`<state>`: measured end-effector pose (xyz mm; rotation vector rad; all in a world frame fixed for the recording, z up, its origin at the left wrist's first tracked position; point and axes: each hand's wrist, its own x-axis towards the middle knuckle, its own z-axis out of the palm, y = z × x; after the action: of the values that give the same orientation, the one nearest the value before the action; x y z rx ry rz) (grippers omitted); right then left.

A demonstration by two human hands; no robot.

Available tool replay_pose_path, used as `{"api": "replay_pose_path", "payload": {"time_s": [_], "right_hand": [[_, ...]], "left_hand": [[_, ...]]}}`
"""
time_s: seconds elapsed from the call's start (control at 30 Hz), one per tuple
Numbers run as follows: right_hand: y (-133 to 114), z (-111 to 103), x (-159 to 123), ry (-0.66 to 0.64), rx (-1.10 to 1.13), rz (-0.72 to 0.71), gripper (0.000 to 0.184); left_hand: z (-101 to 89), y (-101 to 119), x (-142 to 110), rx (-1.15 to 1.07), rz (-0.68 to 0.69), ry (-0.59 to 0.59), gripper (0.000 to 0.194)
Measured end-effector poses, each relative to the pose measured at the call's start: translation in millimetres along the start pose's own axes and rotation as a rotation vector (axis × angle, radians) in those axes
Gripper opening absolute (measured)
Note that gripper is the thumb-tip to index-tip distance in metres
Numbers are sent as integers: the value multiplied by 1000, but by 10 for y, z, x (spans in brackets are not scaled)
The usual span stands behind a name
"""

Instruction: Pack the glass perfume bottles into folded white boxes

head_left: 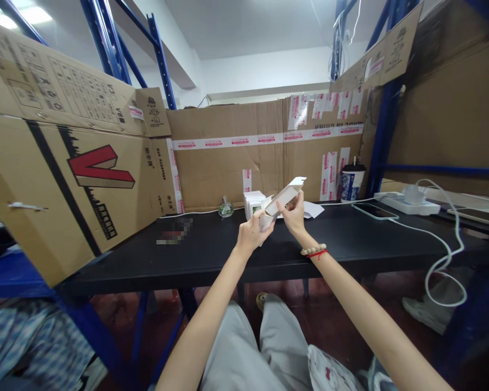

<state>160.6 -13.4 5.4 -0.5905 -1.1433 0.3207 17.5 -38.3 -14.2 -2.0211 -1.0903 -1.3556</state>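
Note:
Above the black table, both of my hands hold a small white carton [284, 196], tilted up to the right. Its flaps stand out at the ends. My left hand [254, 233] grips the lower left end, with the fingers closed round it. My right hand [294, 214] pinches the upper right part; a beaded bracelet and a red string are on that wrist. Just behind my left hand stand several white boxes [252, 202], partly hidden. White paper or flat card [313, 209] lies behind my right hand. A small glass bottle [225, 207] with greenish contents stands to the left.
Cardboard walls [228, 174] enclose the black table [138, 266] at the back and sides. On the right are a lidded cup [352, 182] with a straw, a phone [375, 211], a white power strip [407, 203] and a looped white cable [428, 277].

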Motion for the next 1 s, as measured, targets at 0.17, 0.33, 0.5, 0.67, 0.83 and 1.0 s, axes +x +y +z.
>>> {"api": "replay_pose_path", "payload": {"time_s": [0.17,0.33,0.5,0.67,0.83,1.0], "right_hand": [[29,-4,2,-41,33,4,49],[-12,1,-4,-65,19,16,47],[-46,10,-7,-53,-20,3,53],[-38,-9,5,-25,-195,-21,60],[-43,-46,10,-111,-295,-94,52],[-45,-51,-4,-257,-431,-124,48]], "left_hand": [[-9,17,8,5,-14,-24,39],[-26,22,12,-6,-9,-55,41],[-31,11,15,-21,-27,-71,43],[-18,12,16,-13,-16,-66,43],[-11,9,5,-24,-5,-64,41],[-43,-9,3,-131,-88,-105,48]]}}
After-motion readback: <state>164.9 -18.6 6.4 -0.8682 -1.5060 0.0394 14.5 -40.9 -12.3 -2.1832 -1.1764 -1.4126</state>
